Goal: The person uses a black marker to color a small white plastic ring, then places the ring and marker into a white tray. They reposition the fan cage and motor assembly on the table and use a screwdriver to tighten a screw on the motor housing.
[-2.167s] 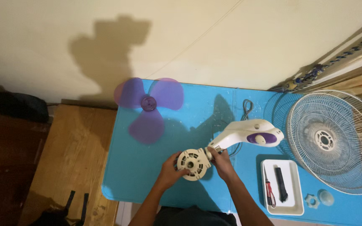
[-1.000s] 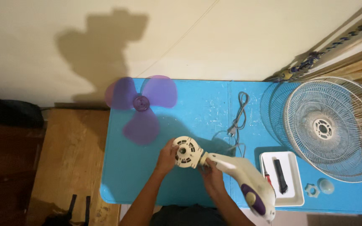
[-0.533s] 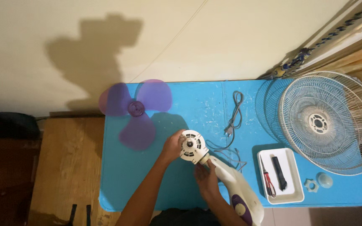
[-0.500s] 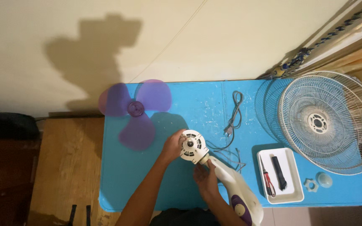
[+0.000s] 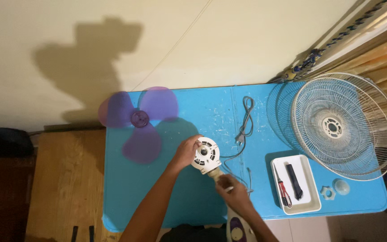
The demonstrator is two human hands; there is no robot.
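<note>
The fan motor housing (image 5: 206, 155) is sitting near the middle of the blue counter (image 5: 126, 197). The left hand (image 5: 185, 151) is gripping the housing's left rim with closed fingers. The right hand (image 5: 232, 192) is clasping the neck just below the housing, fingers closed. The purple blade (image 5: 137, 121) is lying to the housing's upper left; the wire grille (image 5: 339, 125) and white tray (image 5: 312, 204) are lying to its right.

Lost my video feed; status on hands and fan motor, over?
Left hand grips motor head. Right hand holds its neck. Power cord lies loose alongside.
</note>
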